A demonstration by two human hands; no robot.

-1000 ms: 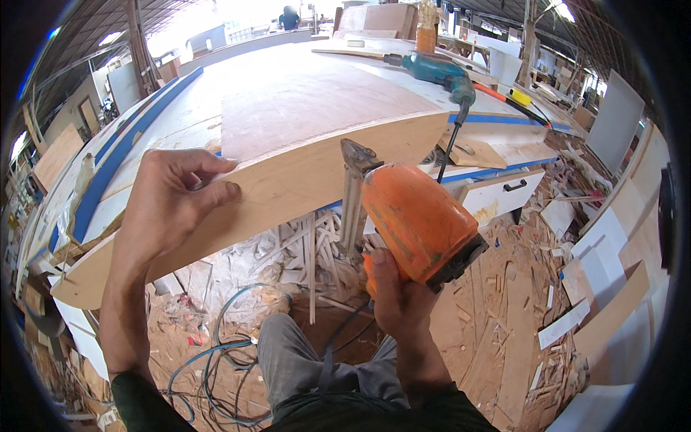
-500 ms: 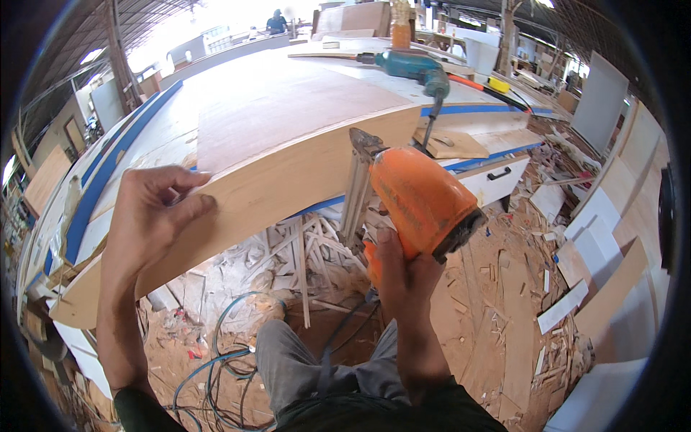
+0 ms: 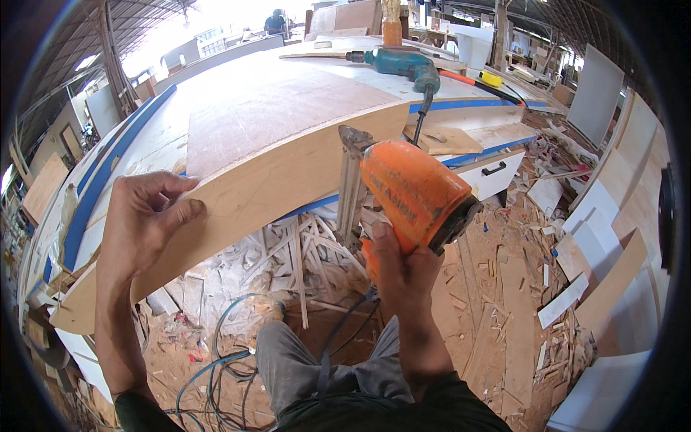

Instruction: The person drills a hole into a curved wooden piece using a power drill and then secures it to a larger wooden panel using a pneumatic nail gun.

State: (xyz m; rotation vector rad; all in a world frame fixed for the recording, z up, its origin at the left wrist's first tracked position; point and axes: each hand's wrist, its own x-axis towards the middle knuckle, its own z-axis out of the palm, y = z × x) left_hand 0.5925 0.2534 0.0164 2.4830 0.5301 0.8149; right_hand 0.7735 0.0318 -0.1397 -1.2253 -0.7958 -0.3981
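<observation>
My left hand (image 3: 144, 219) pinches the upper edge of a long plywood strip (image 3: 266, 183), which stands on edge along the bench front against a thin pale panel (image 3: 266, 122). My right hand (image 3: 399, 273) grips an orange pneumatic nailer (image 3: 414, 191) by its handle, low at the right. The nailer's metal nose (image 3: 353, 144) is at the strip's face near its right part; I cannot tell if it touches. A dark hose hangs below the handle, and my fingers partly hide behind the tool.
A teal drill (image 3: 396, 63) with its cord, an orange-handled tool (image 3: 464, 79) and blue-edged boards (image 3: 119, 173) lie on the bench. Leaning panels (image 3: 619, 216) stand at the right. Wood scraps (image 3: 302, 259) and coiled hoses (image 3: 230, 367) lie on the floor. A distant person (image 3: 275, 25) is at the back.
The bench, strip and drill appear further left and a little higher in the view. Both hands keep their grips, with the nailer's nose still beside the strip's face.
</observation>
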